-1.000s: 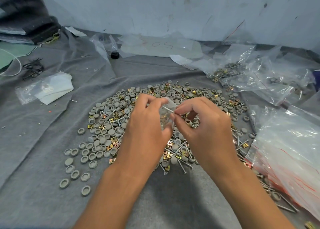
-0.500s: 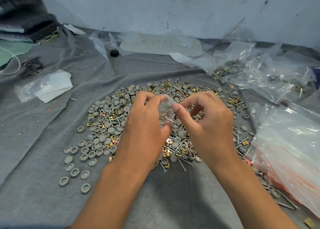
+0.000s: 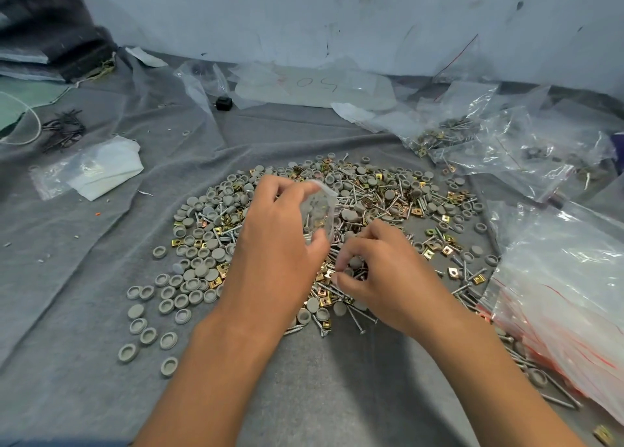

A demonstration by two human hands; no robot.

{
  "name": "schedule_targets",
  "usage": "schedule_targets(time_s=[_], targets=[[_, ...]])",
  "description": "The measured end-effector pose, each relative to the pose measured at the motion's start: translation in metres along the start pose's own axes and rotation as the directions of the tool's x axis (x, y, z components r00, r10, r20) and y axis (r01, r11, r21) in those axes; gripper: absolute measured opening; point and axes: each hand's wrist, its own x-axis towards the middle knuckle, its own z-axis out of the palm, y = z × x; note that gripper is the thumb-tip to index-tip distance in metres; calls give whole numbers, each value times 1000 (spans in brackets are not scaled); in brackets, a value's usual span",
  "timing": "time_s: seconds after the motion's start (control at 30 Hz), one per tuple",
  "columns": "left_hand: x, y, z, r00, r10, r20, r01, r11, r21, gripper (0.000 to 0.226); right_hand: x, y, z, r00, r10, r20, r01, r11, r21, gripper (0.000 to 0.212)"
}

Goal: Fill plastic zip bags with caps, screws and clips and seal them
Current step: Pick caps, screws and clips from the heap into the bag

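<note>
Two hands work over the heap of grey caps, screws and brass clips (image 3: 381, 197) on the grey surface (image 3: 101, 396): left hand (image 3: 280, 244) pinches a small clear zip bag (image 3: 319, 210), right hand (image 3: 378, 274) fingers curl, picking among pieces, beyond a far plastic sheet (image 3: 317, 85) handwritten "50".

Matt grey plastic caps (image 3: 202, 271) and shiny metal screws (image 3: 358, 318) lie on rough grey cloth (image 3: 84, 396) beside glossy clear plastic bags (image 3: 557, 278).

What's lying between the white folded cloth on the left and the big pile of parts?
Only bare grey fabric lies between the white cloth and the pile, as the head view shows.
</note>
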Motion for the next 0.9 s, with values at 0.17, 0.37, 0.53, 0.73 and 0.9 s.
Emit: schedule_targets(time_s=[0.17, 0.37, 0.53, 0.73, 0.9], targets=[[0, 0, 0, 1000, -6, 1, 6, 1000, 10, 51, -6, -11, -1, 997, -38, 73, 50, 985, -163, 17], [0, 0, 0, 1000, -1, -2, 1, 1000, 9, 50, -7, -20, 4, 993, -114, 34, 119, 947, -298, 18], [-1, 1, -1, 1000, -1, 1, 1, 1000, 11, 51, -7, -22, 10, 991, -132, -22, 119, 944, -307, 27], [0, -1, -2, 1000, -9, 12, 9, 1000, 13, 52, -6, -14, 6, 999, 9, -36, -6, 998, 70, 14], [-1, 2, -2, 1000, -3, 20, 2, 1000, 8, 52, 0, -9, -15, 966, 66, -250, 103, 787, 608, 11]])
